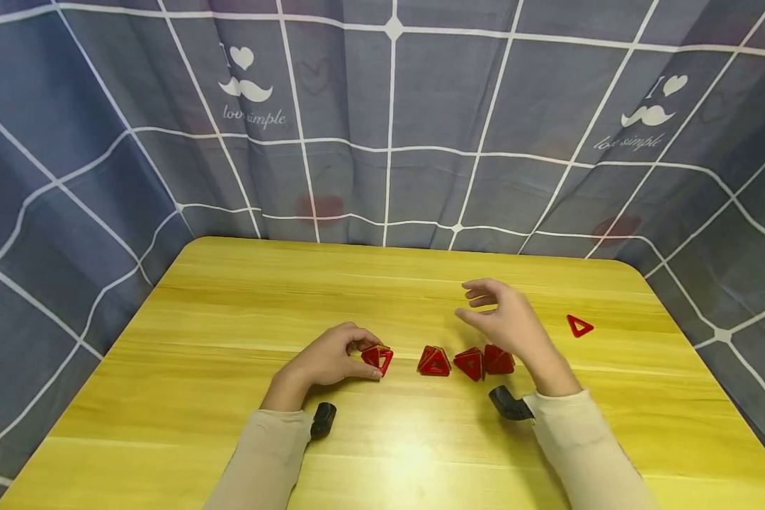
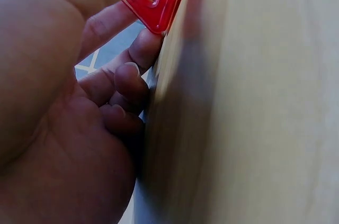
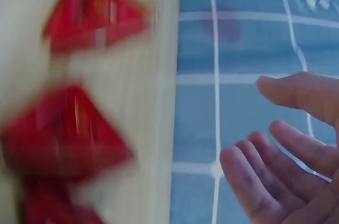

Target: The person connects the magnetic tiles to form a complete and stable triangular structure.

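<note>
My left hand (image 1: 331, 358) pinches a small group of red triangle tiles (image 1: 370, 355) between thumb and fingers, low at the wooden table. In the left wrist view a red triangle tile (image 2: 159, 9) with an open middle shows at the fingers, its corner close to the tabletop. To its right stand three small red pyramids of such tiles: one on its own (image 1: 434, 363), then a middle one (image 1: 468, 364) beside a right one (image 1: 499, 360). Above the right pyramid hovers my right hand (image 1: 510, 322), fingers loosely bent and thumb apart, holding nothing.
A single red triangle tile (image 1: 571, 325) lies flat at the right. The yellow wooden table (image 1: 229, 297) ends at a blue-grey checked curtain (image 1: 433, 184) at the back and both sides. Black wrist devices (image 1: 322, 421) sit at both sleeves.
</note>
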The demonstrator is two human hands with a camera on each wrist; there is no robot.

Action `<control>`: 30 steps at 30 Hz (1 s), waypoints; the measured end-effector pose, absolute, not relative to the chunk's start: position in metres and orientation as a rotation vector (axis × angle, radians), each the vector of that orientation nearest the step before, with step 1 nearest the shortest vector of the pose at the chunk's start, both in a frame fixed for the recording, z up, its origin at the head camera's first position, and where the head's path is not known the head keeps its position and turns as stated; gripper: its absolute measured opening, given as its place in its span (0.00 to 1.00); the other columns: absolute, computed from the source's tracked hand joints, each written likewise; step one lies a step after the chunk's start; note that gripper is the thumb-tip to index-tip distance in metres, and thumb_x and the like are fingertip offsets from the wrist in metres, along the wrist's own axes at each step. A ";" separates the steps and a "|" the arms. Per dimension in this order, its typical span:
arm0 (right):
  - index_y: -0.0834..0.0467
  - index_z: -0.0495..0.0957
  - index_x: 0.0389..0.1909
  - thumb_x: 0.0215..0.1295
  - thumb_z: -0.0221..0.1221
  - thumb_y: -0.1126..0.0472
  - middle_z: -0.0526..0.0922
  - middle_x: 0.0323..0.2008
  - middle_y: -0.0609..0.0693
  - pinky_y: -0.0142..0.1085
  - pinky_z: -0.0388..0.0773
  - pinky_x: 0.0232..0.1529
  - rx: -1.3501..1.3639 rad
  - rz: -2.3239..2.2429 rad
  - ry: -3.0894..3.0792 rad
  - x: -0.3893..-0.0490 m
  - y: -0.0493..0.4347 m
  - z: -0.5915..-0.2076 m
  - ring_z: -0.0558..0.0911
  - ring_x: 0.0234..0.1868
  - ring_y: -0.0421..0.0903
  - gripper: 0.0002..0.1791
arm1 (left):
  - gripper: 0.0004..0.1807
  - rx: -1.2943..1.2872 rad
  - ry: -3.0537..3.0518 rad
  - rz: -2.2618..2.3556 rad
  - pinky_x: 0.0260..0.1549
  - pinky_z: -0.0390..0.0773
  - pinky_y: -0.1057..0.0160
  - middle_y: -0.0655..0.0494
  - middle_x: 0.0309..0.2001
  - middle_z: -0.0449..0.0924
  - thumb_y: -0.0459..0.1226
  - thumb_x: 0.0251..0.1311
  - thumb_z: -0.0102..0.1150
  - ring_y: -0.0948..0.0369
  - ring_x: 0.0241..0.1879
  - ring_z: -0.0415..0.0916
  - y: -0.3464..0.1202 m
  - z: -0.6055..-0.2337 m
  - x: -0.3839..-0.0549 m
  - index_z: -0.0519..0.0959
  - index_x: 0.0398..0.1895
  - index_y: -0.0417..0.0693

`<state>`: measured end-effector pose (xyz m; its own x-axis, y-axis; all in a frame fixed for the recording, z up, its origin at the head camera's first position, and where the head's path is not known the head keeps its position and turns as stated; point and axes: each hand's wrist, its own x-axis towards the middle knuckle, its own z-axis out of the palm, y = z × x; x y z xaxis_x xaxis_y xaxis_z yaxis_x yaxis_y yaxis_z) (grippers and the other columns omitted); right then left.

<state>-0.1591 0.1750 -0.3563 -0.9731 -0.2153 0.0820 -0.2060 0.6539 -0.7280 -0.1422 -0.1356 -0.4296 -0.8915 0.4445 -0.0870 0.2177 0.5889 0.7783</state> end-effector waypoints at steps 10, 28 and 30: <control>0.70 0.74 0.60 0.65 0.66 0.56 0.80 0.52 0.70 0.56 0.76 0.49 -0.212 -0.869 2.996 -0.187 0.269 -0.359 0.80 0.51 0.66 0.29 | 0.23 0.543 2.563 1.191 0.46 0.74 0.55 0.62 0.43 0.75 0.49 0.52 0.77 0.60 0.42 0.72 -0.136 -0.431 -0.142 0.84 0.51 0.58; 0.80 0.70 0.60 0.66 0.66 0.45 0.73 0.55 0.79 0.64 0.69 0.53 0.001 -0.612 2.991 -0.179 0.357 -0.399 0.73 0.53 0.74 0.42 | 0.23 0.518 2.555 1.232 0.44 0.72 0.55 0.61 0.41 0.75 0.48 0.53 0.77 0.58 0.40 0.71 -0.135 -0.431 -0.141 0.83 0.51 0.53; 0.80 0.71 0.59 0.67 0.65 0.45 0.75 0.52 0.78 0.62 0.72 0.49 -0.010 -0.607 2.990 -0.179 0.359 -0.402 0.76 0.49 0.72 0.40 | 0.23 0.520 2.553 1.235 0.43 0.72 0.55 0.61 0.41 0.75 0.48 0.53 0.77 0.58 0.40 0.71 -0.135 -0.430 -0.141 0.83 0.51 0.53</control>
